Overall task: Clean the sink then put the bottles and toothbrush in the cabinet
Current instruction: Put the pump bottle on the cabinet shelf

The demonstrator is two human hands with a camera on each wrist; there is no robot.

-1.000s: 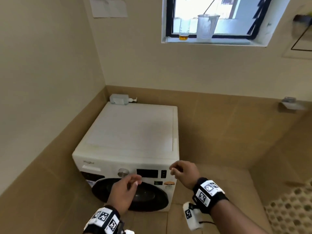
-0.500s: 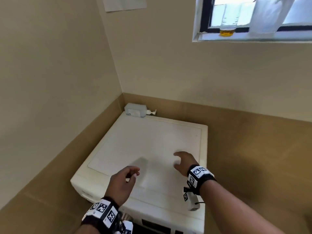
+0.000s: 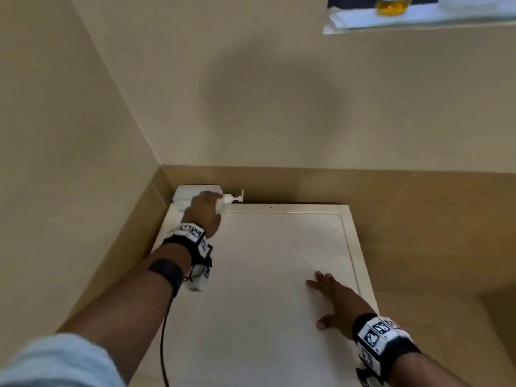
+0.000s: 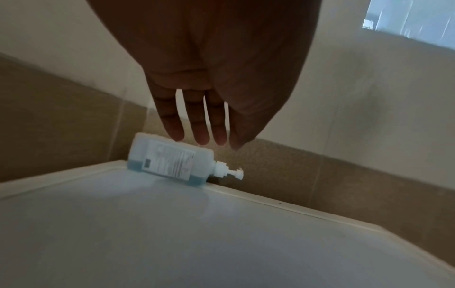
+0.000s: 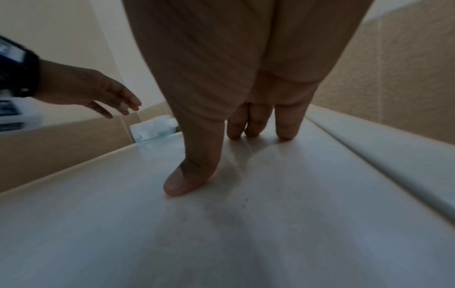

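A clear pump bottle (image 4: 169,158) with a little blue liquid and a white label lies on its side at the back left corner of the white washing machine top (image 3: 259,275), its pump head (image 3: 236,197) pointing right. My left hand (image 3: 205,209) reaches over the bottle (image 3: 190,194) with straight fingers (image 4: 197,128) just above it, holding nothing. My right hand (image 3: 332,297) rests flat on the machine top near its right edge, thumb and fingertips (image 5: 284,128) pressing the surface. The bottle (image 5: 152,129) also shows far off in the right wrist view.
Beige walls with a brown tiled band close in the machine at the back and left. A window sill (image 3: 418,19) at the upper right carries a glass with yellow liquid (image 3: 391,5). A cable hangs from my left wrist camera (image 3: 199,275).
My view has closed in over the machine. My left hand has reached forward to the back left corner above the bottle. My right hand has come down flat on the machine top.
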